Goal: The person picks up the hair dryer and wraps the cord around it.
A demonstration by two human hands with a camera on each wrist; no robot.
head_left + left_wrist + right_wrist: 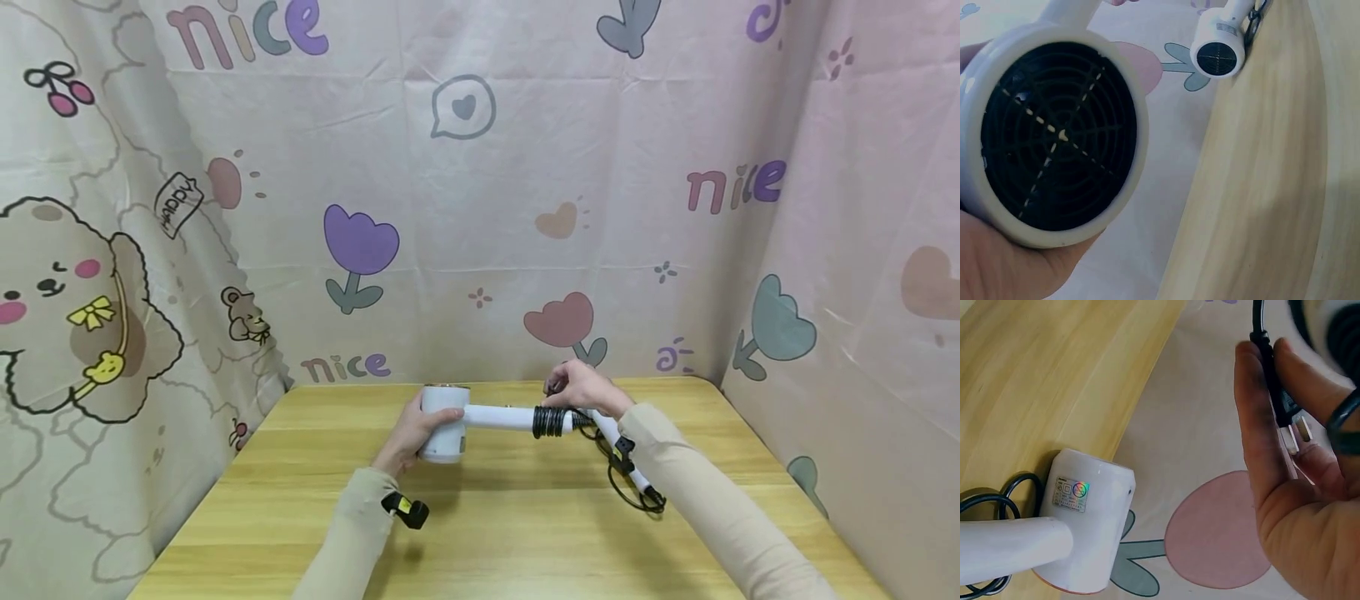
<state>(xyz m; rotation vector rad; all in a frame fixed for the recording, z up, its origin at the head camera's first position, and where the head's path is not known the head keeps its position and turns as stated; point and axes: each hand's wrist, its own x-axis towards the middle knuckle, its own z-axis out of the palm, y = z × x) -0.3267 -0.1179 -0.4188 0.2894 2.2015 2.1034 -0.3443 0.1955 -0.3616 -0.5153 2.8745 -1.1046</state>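
Observation:
My left hand (408, 433) grips the head of a white hair dryer (444, 437), held above the table with its handle pointing right. Black cord (549, 422) is wound in several turns round the handle's end. In the left wrist view the dark round grille (1060, 136) of the held dryer faces the camera. My right hand (588, 390) is just above the wound cord; the right wrist view shows its fingers pinching a black plug (1279, 394) with metal prongs. A second white dryer (1088, 519) lies behind, its head partly hidden by my right hand in the head view.
The second dryer's handle (637, 477) and its looped black cord (626, 497) lie at the right of the wooden table (495, 542). A patterned curtain (480, 208) stands behind the table and along both sides.

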